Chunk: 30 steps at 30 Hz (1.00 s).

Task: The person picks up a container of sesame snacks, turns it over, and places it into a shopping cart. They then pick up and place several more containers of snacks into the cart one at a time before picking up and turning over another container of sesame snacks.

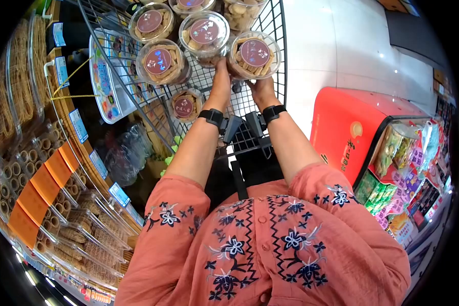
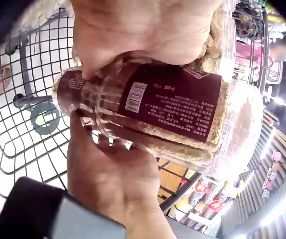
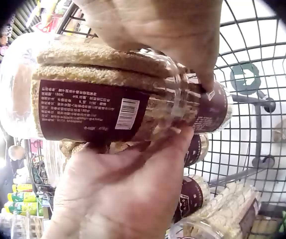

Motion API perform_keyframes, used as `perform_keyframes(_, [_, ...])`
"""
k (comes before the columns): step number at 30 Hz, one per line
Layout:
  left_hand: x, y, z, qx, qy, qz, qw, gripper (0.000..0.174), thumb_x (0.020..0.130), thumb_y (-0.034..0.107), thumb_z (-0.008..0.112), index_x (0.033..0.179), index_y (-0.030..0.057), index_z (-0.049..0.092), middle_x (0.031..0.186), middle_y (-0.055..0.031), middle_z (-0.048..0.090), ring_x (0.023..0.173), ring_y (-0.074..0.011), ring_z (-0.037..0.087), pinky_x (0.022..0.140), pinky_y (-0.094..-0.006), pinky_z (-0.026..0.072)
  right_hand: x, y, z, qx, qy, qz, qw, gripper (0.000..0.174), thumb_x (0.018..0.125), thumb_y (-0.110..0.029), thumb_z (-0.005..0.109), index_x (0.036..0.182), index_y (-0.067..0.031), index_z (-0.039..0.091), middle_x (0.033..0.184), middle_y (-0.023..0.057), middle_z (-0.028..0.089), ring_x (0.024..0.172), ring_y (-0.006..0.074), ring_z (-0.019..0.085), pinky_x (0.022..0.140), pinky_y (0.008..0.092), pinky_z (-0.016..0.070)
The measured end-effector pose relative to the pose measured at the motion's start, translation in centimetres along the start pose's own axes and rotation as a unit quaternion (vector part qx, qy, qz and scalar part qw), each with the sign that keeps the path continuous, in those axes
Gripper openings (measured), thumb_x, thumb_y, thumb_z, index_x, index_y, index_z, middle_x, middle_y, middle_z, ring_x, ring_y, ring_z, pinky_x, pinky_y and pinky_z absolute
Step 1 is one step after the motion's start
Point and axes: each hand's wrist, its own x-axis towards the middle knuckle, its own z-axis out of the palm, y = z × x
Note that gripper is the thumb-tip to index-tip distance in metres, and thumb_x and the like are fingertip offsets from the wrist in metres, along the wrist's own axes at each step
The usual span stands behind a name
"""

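Observation:
My left hand (image 1: 220,84) and right hand (image 1: 263,91) reach into a wire shopping cart (image 1: 284,46). Between them they grip a clear plastic jar (image 1: 254,52) of sesame-coated biscuit sticks with a round maroon lid label. In the left wrist view its maroon side label (image 2: 170,102) with a barcode faces me. Both hands wrap its lower part from opposite sides, some fingertips hidden behind it. Directly under it shows another maroon-labelled container (image 3: 214,107). Several similar jars crowd the cart beyond, including a clear-lidded jar (image 1: 205,31) beside the left hand.
A separate jar (image 1: 184,105) sits lower in the cart at left. Shelves of packed snacks with orange cards (image 1: 46,183) and blue price tags (image 1: 78,126) line the left side. At right stands a red display box (image 1: 341,135) with bagged goods.

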Motion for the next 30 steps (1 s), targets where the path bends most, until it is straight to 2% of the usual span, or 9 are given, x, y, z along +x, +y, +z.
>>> perform_keyframes(4, [0.5, -0.5, -0.1, 0.007, 0.013, 0.000, 1.000, 0.059, 0.106, 0.060, 0.036, 0.143, 0.0176, 0.053, 0.143, 0.0010, 0.054, 0.134, -0.0152, 0.045, 0.112, -0.0384, 0.0329, 0.7, 0.2, 0.4, -0.020, 0.030, 0.025, 0.999, 0.050, 0.105, -0.046, 0.047, 0.148, -0.0188, 0.045, 0.153, 0.0041, 0.048, 0.141, 0.0227, 0.041, 0.113, 0.0529, 0.0361])
perform_keyframes(8, [0.9, -0.8, -0.5, 0.001, -0.023, 0.007, 1.000, 0.064, 0.105, 0.065, 0.033, 0.148, 0.0194, 0.048, 0.153, 0.0007, 0.048, 0.135, -0.0158, 0.046, 0.106, -0.0364, 0.0372, 2.4, 1.6, -0.6, 0.009, -0.013, 0.001, 1.000, 0.046, 0.104, -0.045, 0.051, 0.143, -0.0186, 0.051, 0.142, 0.0007, 0.056, 0.131, 0.0186, 0.050, 0.107, 0.0383, 0.0425])
perform_keyframes(12, [0.6, 0.9, -0.5, 0.067, 0.016, -0.125, 0.990, 0.059, 0.106, 0.063, 0.032, 0.146, 0.0220, 0.046, 0.142, -0.0010, 0.053, 0.122, -0.0188, 0.051, 0.098, -0.0427, 0.0434, 2.3, 0.9, 0.1, 0.018, 0.019, 0.007, 1.000, 0.044, 0.104, -0.041, 0.054, 0.140, -0.0167, 0.053, 0.137, 0.0024, 0.059, 0.123, 0.0177, 0.055, 0.100, 0.0363, 0.0471])
perform_keyframes(15, [1.0, 0.3, -0.8, 0.011, 0.000, -0.135, 0.991, 0.056, 0.107, 0.060, 0.033, 0.145, 0.0207, 0.046, 0.137, -0.0002, 0.052, 0.114, -0.0196, 0.050, 0.095, -0.0428, 0.0445, 2.3, 0.9, 0.0, 0.030, -0.018, -0.022, 0.999, 0.041, 0.103, -0.041, 0.055, 0.138, -0.0189, 0.055, 0.135, 0.0005, 0.061, 0.124, 0.0165, 0.055, 0.102, 0.0362, 0.0449])
perform_keyframes(20, [1.6, -0.3, -0.5, -0.019, 0.017, -0.122, 0.992, 0.051, 0.109, 0.054, 0.035, 0.142, 0.0173, 0.047, 0.139, -0.0030, 0.050, 0.114, -0.0212, 0.049, 0.105, -0.0519, 0.0393, 3.1, 0.5, 0.3, 0.011, 0.032, -0.004, 0.999, 0.043, 0.103, -0.045, 0.054, 0.134, -0.0154, 0.057, 0.131, 0.0025, 0.063, 0.118, 0.0162, 0.058, 0.097, 0.0374, 0.0474])
perform_keyframes(24, [0.5, 1.3, -1.7, 0.005, -0.034, -0.106, 0.994, 0.053, 0.108, 0.050, 0.038, 0.144, 0.0122, 0.046, 0.146, -0.0073, 0.044, 0.118, -0.0281, 0.048, 0.103, -0.0540, 0.0432, 3.9, 1.9, -1.8, -0.008, -0.046, -0.005, 0.999, 0.043, 0.105, -0.048, 0.051, 0.130, -0.0136, 0.059, 0.123, 0.0057, 0.065, 0.110, 0.0184, 0.059, 0.088, 0.0351, 0.0518])
perform_keyframes(27, [-3.3, 4.3, -1.6, 0.074, -0.023, -0.105, 0.991, 0.063, 0.106, 0.051, 0.045, 0.151, 0.0077, 0.040, 0.152, -0.0139, 0.040, 0.130, -0.0358, 0.047, 0.104, -0.0551, 0.0453, 0.2, 1.4, -1.2, -0.083, -0.027, 0.029, 0.996, 0.039, 0.107, -0.035, 0.049, 0.127, -0.0023, 0.051, 0.108, 0.0134, 0.061, 0.096, 0.0266, 0.063, 0.086, 0.0380, 0.0574])
perform_keyframes(29, [-5.8, 5.5, -2.2, 0.099, -0.013, -0.097, 0.990, 0.077, 0.103, 0.049, 0.051, 0.156, -0.0023, 0.029, 0.162, -0.0212, 0.029, 0.145, -0.0420, 0.037, 0.106, -0.0523, 0.0466, -2.9, 0.7, -0.6, -0.092, -0.010, 0.112, 0.989, 0.028, 0.107, -0.022, 0.039, 0.119, -0.0018, 0.054, 0.102, 0.0142, 0.060, 0.083, 0.0240, 0.062, 0.068, 0.0343, 0.0565])
perform_keyframes(30, [-7.5, 6.4, -2.4, 0.112, -0.020, -0.082, 0.990, 0.077, 0.103, 0.050, 0.052, 0.155, -0.0031, 0.030, 0.160, -0.0213, 0.033, 0.143, -0.0401, 0.040, 0.106, -0.0515, 0.0469, -3.6, 0.6, -1.4, -0.107, -0.071, 0.133, 0.983, 0.029, 0.106, -0.017, 0.039, 0.118, 0.0069, 0.049, 0.101, 0.0203, 0.058, 0.091, 0.0323, 0.065, 0.080, 0.0431, 0.0613])
